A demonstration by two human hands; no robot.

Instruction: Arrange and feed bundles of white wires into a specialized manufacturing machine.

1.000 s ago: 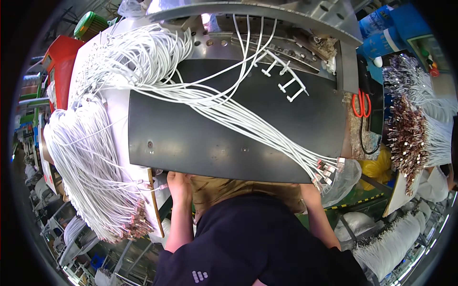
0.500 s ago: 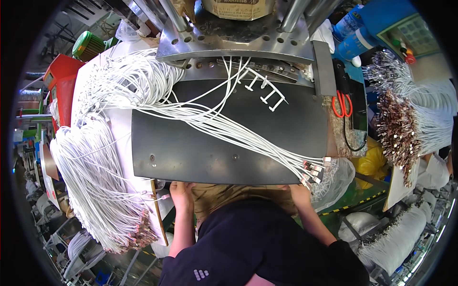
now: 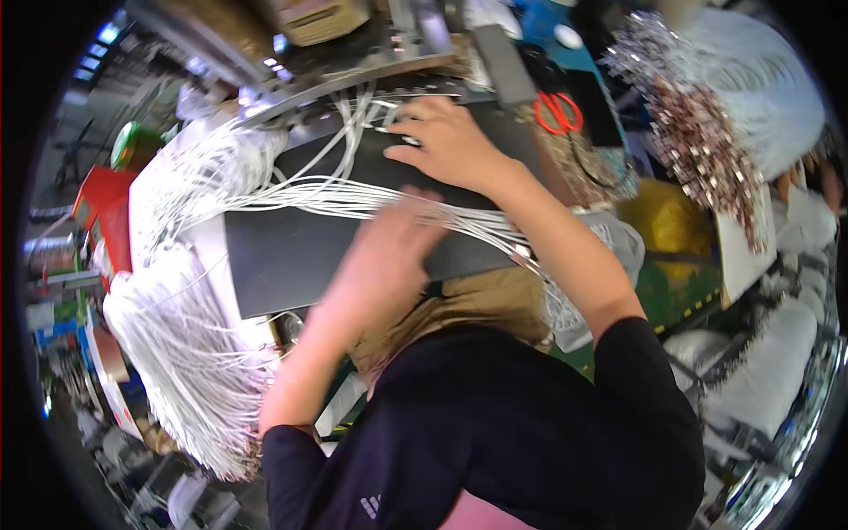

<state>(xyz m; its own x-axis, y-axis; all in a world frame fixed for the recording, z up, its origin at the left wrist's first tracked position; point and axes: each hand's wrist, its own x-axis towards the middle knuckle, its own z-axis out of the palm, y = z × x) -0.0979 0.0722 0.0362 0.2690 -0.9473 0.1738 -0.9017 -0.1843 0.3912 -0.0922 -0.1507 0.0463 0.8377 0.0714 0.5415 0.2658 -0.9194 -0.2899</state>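
Note:
My right hand (image 3: 450, 146) reaches over the far part of the black plate (image 3: 291, 256), its fingers spread. Those fingers cover much of a branched white plastic moulding (image 3: 382, 113); whether they touch it is unclear. Several white cables (image 3: 340, 141) run from the moulding back toward the left. My left hand (image 3: 393, 252) is over the near edge of a bundle of white cables (image 3: 309, 196) lying across the plate. Motion smears its fingers, so a grip on the cables cannot be made out. The bundle's connector ends (image 3: 523, 254) lie under my right forearm, at the plate's right.
A metal press (image 3: 353, 66) stands beyond the plate. Coiled white cables (image 3: 208, 172) and a hanging cable bundle (image 3: 185, 362) are at left. Scissors with red handles (image 3: 558, 113) lie at right, near a clear plastic bag (image 3: 609, 247). More cables with brownish ends (image 3: 707, 150) sit farther right.
Both hands have come up from the plate's near edge to above it, the right one to the white moulding, the left one to the cable bundle. The whole view has shifted and tilted.

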